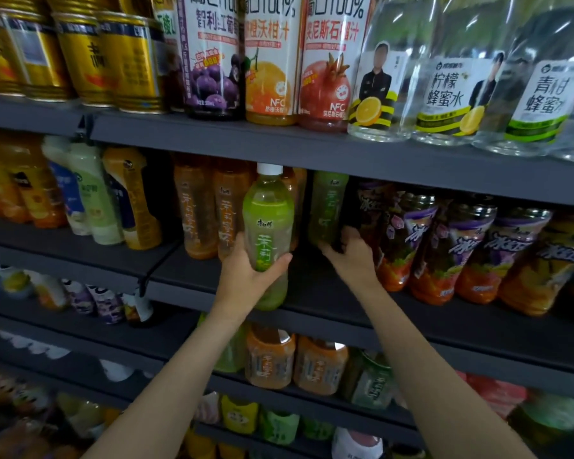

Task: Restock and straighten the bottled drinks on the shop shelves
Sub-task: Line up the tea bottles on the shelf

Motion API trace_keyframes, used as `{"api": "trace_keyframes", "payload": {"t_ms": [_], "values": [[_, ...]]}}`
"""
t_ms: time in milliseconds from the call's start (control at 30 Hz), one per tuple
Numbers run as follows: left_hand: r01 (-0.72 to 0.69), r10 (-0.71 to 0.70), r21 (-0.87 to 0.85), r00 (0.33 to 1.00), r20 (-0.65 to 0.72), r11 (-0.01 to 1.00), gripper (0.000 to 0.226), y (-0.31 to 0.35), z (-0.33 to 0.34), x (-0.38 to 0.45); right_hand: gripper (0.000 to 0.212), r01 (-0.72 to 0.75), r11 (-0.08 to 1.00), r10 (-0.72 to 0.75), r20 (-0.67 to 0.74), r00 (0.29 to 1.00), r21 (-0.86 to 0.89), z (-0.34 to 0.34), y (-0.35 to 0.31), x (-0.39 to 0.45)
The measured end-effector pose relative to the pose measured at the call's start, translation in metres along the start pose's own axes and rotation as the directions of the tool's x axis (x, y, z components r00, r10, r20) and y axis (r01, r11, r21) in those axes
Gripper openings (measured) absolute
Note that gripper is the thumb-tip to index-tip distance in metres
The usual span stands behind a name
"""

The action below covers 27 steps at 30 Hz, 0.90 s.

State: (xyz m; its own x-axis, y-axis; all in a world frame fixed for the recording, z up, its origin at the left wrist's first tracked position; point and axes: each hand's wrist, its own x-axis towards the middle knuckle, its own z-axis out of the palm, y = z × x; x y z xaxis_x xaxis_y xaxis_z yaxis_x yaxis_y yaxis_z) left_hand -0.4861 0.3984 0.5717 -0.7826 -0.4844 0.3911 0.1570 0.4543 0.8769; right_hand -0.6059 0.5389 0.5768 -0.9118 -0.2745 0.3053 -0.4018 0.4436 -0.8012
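The left hand [246,276] clamps its fingers low around an upright green tea bottle [268,233], apparently to seat it at the shelf [328,286] front, while at its 3 o'clock the right hand [353,256], fingers curled, touches a rear green bottle [327,207], likely pulling it forward.

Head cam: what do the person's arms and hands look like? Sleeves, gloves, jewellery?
Both forearms are bare right down to the frame's lower edge, so no sleeves are visible. The left hand and right hand wear no gloves. No watch, bracelet or ring shows.
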Motion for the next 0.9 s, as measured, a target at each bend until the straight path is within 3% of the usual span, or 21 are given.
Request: {"api": "trace_keyframes", "payload": {"t_ms": [167,233,300,400,500,700,833,900], "values": [[0.031,-0.036,0.05,0.995,0.088,0.998,0.047,-0.01,-0.011,0.005,0.074,-0.236,0.969,0.228,-0.116,0.967,-0.067,0.049,-0.007,0.048],[0.009,-0.022,0.133,0.995,0.095,0.991,0.066,-0.012,-0.011,0.007,0.074,-0.287,0.956,0.275,-0.163,0.948,-0.058,0.058,-0.005,0.055],[0.018,-0.035,0.182,0.995,0.091,0.983,0.068,-0.011,-0.013,0.009,0.066,-0.304,0.953,0.293,-0.213,0.932,-0.02,0.059,-0.003,0.058],[-0.036,-0.013,0.363,0.991,0.131,0.931,0.074,-0.015,-0.018,0.01,0.06,-0.268,0.959,0.235,-0.278,0.931,-0.088,0.061,-0.001,0.05],[-0.021,-0.099,0.492,0.971,0.217,0.871,0.081,-0.015,-0.024,0.012,0.058,-0.277,0.951,0.221,-0.328,0.919,-0.135,0.065,-0.002,0.035],[-0.087,-0.068,0.638,0.975,0.214,0.765,0.069,0.01,-0.01,0.014,0.058,-0.29,0.943,0.241,-0.268,0.933,-0.161,0.058,-0.005,0.027],[-0.119,-0.054,0.66,0.97,0.236,0.742,0.071,0.019,0.016,0.013,0.06,-0.183,0.983,0.174,-0.18,0.968,-0.031,0.038,0.01,0.015],[-0.127,-0.032,0.633,0.972,0.233,0.764,0.067,0.021,0.027,0.015,0.041,-0.149,0.982,0.166,-0.165,0.972,0.112,0.022,0.017,-0.002]]}}
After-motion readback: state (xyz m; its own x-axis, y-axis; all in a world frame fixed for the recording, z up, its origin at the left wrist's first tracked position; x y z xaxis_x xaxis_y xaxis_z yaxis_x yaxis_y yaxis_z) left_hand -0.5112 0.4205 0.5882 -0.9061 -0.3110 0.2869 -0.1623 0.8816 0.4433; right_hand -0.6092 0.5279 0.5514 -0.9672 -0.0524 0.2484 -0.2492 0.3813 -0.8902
